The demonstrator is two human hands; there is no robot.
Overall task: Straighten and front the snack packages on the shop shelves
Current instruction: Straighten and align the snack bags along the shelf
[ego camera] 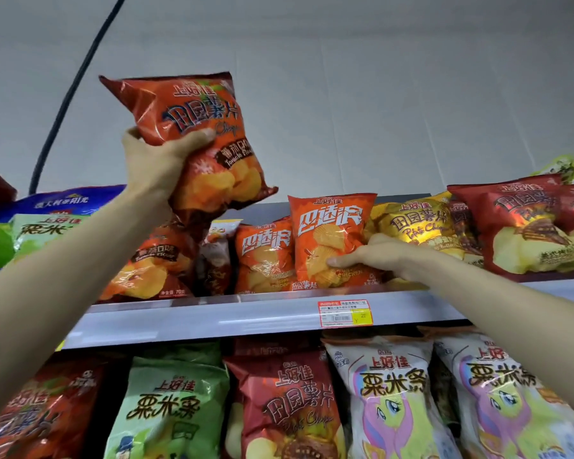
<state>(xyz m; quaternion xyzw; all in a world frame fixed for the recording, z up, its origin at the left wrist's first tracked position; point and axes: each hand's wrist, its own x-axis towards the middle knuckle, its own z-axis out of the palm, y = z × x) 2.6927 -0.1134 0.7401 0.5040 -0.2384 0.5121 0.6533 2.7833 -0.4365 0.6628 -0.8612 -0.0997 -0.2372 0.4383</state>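
Hands apart: left hand clamped round tomato crisp bag, raised above top shelf, probably to free its slot; right hand gripping chicken crisp bag upright at shelf front, steadying the row.

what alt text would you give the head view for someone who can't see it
A person's left hand holds an orange tomato chips bag lifted above the upper shelf, while the right hand grips an orange ridged chips bag standing on it. More snack bags fill both shelves.
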